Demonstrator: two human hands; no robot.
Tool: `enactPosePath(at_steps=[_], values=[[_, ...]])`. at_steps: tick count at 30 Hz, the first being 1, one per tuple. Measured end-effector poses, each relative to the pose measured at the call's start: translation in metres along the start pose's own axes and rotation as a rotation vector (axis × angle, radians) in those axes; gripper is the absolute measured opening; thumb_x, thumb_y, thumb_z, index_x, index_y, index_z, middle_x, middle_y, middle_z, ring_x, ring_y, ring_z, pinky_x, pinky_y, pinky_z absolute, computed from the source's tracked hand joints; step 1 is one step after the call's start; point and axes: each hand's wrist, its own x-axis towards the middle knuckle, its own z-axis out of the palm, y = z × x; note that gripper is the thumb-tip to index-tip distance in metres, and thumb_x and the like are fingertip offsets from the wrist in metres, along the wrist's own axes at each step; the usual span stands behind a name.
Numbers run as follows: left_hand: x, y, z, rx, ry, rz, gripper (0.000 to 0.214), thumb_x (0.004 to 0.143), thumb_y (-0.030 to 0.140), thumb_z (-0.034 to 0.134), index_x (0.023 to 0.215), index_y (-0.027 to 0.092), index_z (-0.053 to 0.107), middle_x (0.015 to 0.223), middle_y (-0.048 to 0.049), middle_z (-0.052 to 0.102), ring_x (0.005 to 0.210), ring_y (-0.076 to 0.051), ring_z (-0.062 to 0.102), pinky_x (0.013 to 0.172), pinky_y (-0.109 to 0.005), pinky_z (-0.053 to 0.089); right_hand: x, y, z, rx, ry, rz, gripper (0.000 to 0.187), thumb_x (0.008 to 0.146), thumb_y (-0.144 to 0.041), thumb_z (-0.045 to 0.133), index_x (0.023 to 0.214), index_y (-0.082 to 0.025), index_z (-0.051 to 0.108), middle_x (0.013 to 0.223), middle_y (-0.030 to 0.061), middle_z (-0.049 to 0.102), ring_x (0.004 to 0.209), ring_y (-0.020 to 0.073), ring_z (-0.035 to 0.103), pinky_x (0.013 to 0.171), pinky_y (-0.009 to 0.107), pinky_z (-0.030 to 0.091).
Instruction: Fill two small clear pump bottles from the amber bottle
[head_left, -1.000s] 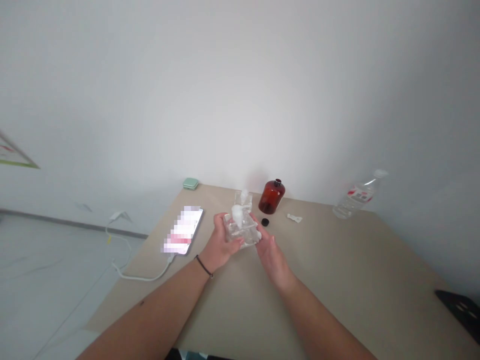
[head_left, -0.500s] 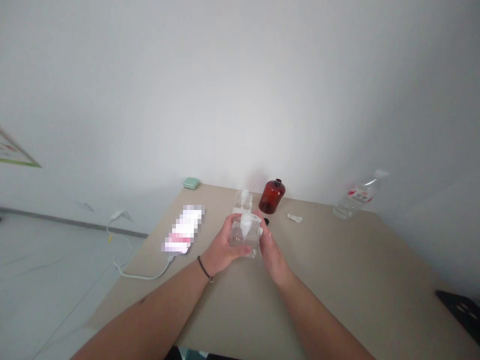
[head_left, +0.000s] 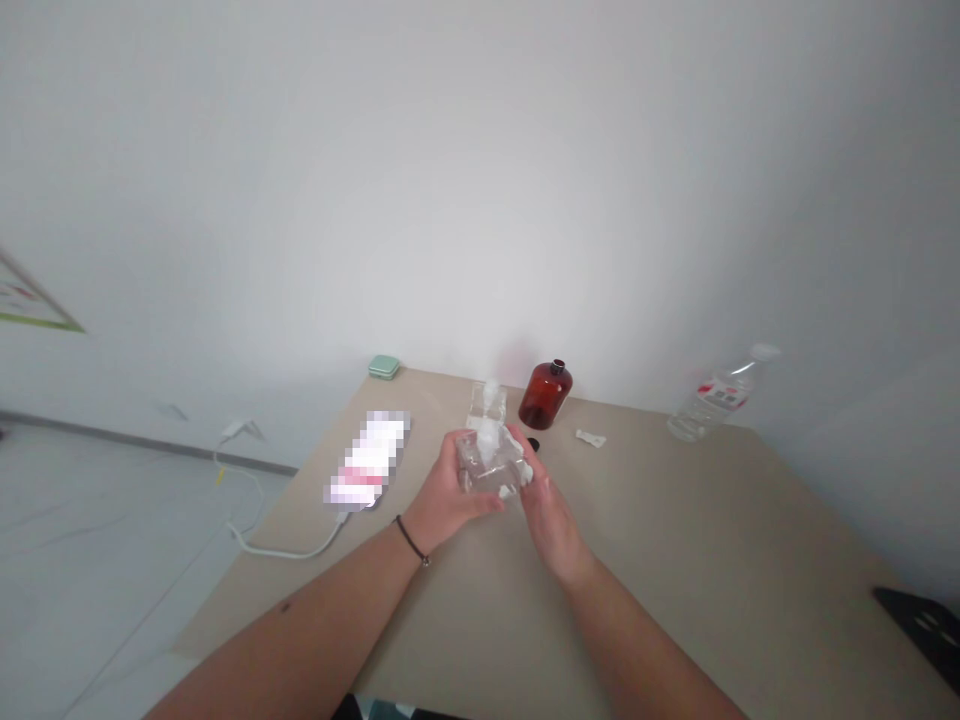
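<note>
A: In the head view, what do the hands do at this moment?

B: The left hand (head_left: 442, 497) and the right hand (head_left: 551, 520) hold together a clear square container (head_left: 495, 470), which has a white tuft (head_left: 489, 435) at its top. It is tilted, above the tan table (head_left: 675, 540), toward the far part of the table.

A: And the fingers, how do they stand?

B: The left fingers (head_left: 461, 452) are close together and curl around the container's left side. The right fingers (head_left: 534, 480) lie against its right side, a little spread, I think. I cannot tell if any finger pinches the white tuft.

A: Which step is in hand, and what does the next move call for?

B: I judge it is a two-handed handling of the container, with both hands turning it. To put it anywhere, at least one hand must first loosen.

A: What is around it?

B: Just beyond it stands a second clear container (head_left: 486, 407), beside an amber glass bottle (head_left: 545, 395). A black cap (head_left: 532, 444) lies by the right fingers. To the left is a blurred phone (head_left: 367, 460) with a white cable (head_left: 285, 549). Far right stands a clear plastic water bottle (head_left: 720, 400).
</note>
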Motion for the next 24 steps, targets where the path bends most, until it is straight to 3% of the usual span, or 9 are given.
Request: enactPosePath(at_steps=[3,6,10,14,18,24], values=[[-0.006,0.006,0.006,0.141,-0.053,0.023,0.066,0.069,0.028,0.086,0.123,0.024,0.047,0.115,-0.006,0.065,0.105,-0.024,0.065,0.092,-0.039,0.052,0.001,0.006,-0.001,0.018,-0.008,-0.016,0.073,0.09,-0.076,0.04,0.151,-0.036,0.04,0.159,-0.0003,0.042,0.15,0.0277,0.031,0.124,0.052,0.023],[-0.008,0.011,0.008,0.156,-0.055,0.076,0.065,0.07,0.025,0.083,0.123,0.024,0.045,0.116,-0.0058,0.064,0.104,-0.023,0.065,0.091,-0.038,0.053,0.005,0.015,-0.001,0.055,-0.014,-0.002,0.07,0.092,-0.075,0.038,0.149,-0.036,0.044,0.158,-0.0003,0.044,0.148,0.0273,0.036,0.123,0.052,0.025],[-0.003,0.011,0.003,0.162,0.094,0.084,0.062,0.071,0.024,0.082,0.121,0.022,0.045,0.11,-0.0038,0.064,0.097,-0.021,0.066,0.085,-0.035,0.053,0.007,0.018,0.003,0.11,-0.059,-0.008,0.068,0.092,-0.074,0.039,0.145,-0.035,0.05,0.158,-0.0003,0.045,0.149,0.0257,0.033,0.125,0.05,0.02],[-0.003,0.009,0.003,0.147,0.029,0.043,0.062,0.072,0.021,0.08,0.122,0.024,0.044,0.109,-0.0033,0.065,0.098,-0.021,0.066,0.086,-0.035,0.053,0.005,0.002,0.008,0.18,-0.041,-0.015,0.07,0.086,-0.079,0.043,0.142,-0.038,0.054,0.155,-0.0017,0.048,0.148,0.0265,0.036,0.124,0.049,0.022],[-0.007,0.01,0.007,0.167,-0.05,0.075,0.066,0.07,0.022,0.082,0.125,0.024,0.044,0.116,-0.0062,0.064,0.105,-0.024,0.065,0.091,-0.037,0.053,0.007,-0.005,0.009,0.234,0.015,0.083,0.071,0.081,-0.082,0.049,0.135,-0.037,0.061,0.151,-0.0012,0.053,0.146,0.0284,0.039,0.123,0.049,0.025],[-0.003,0.003,-0.001,0.078,0.077,0.115,0.068,0.071,0.033,0.084,0.124,0.024,0.042,0.114,-0.006,0.065,0.101,-0.024,0.067,0.089,-0.038,0.054,0.011,-0.002,0.023,0.424,0.002,0.196,0.07,0.08,-0.079,0.054,0.126,-0.027,0.066,0.143,0.0051,0.061,0.143,0.0278,0.043,0.123,0.047,0.022]])
